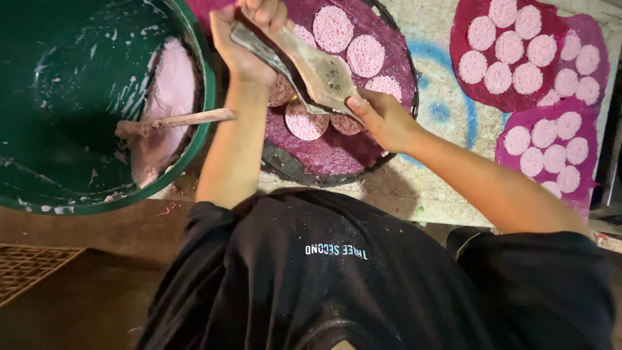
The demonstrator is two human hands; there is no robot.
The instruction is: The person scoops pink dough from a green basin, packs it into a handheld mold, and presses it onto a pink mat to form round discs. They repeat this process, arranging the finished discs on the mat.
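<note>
Over the round tray [285, 165] at the middle of the scene, both of your hands work one tool. Your left hand [243, 48] is closed around the upper handles of a worn metal press [311, 68], fingers curled over the far end. Your right hand [382, 116] grips the lower end of the same press, thumb laid along its edge. The press slants from far left down to near right, and its lower end sits just above a pink noodle disc [306, 123] on the tray.

That tray carries a magenta cloth [324, 155], with several more pale pink discs [350, 42] laid on it on the far side of the press. Whether the press touches the disc under it cannot be told.

To the left stands a large green tub [71, 97], its wall smeared with white. Pink dough [170, 97] is heaped against its right side, and a wooden stick [178, 120] lies across the dough, reaching to the tub's rim.

To the right, well apart from your hands, two further magenta cloths [518, 97] lie on the floor, each covered with rows of finished pink discs. A woven mat [26, 266] shows at the near left corner.
</note>
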